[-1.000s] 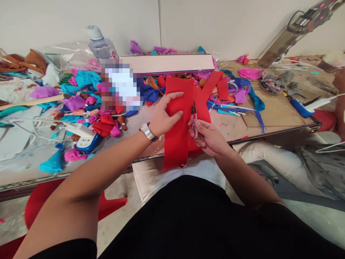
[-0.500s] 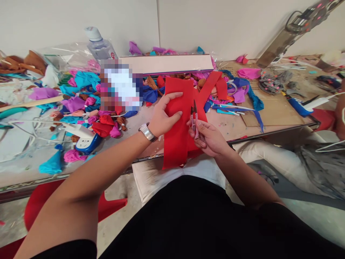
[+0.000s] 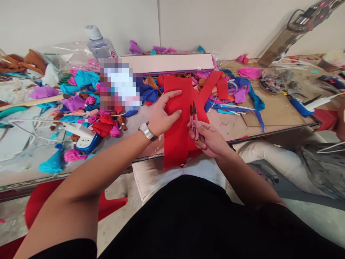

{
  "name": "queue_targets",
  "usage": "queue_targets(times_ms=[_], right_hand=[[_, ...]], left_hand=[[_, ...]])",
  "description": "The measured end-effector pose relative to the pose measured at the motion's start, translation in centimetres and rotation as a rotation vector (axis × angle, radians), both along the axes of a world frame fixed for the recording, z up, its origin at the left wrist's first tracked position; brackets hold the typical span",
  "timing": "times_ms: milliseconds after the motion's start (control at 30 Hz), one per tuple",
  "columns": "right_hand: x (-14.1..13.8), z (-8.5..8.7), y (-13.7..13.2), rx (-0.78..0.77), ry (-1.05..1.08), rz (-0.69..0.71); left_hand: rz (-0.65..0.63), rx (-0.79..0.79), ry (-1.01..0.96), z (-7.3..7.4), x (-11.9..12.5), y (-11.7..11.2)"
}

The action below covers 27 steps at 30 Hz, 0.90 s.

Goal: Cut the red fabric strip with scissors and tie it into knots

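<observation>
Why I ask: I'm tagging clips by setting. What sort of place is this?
Probably a fabric-craft workshop: heaps of coloured cloth scraps, what looks like a glue gun, and the right hand cutting red fabric with small snips.

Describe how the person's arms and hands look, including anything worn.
Both forearms are bare, and neither the left hand nor the right hand has a glove. A silver metal-band wristwatch sits on the left wrist. Black short sleeves cover the upper arms.

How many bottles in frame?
2: clear plastic bottle with white cap, back left; smoky grey handled bottle, leaning at back right. Others may be hidden.
</observation>
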State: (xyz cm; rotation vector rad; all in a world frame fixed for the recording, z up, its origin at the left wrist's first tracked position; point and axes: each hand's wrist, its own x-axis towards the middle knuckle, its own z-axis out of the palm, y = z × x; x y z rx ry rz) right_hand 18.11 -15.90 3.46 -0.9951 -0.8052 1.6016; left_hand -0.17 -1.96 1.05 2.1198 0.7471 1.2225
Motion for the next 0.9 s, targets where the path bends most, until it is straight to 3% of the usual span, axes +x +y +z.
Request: queue_targets(times_ms=[900], right_hand=[[0.34,0.27,0.13,-0.006,-0.021,0.002]], left_hand=[[-0.024,-0.003,0.009,0.21,-0.08,-0.3]])
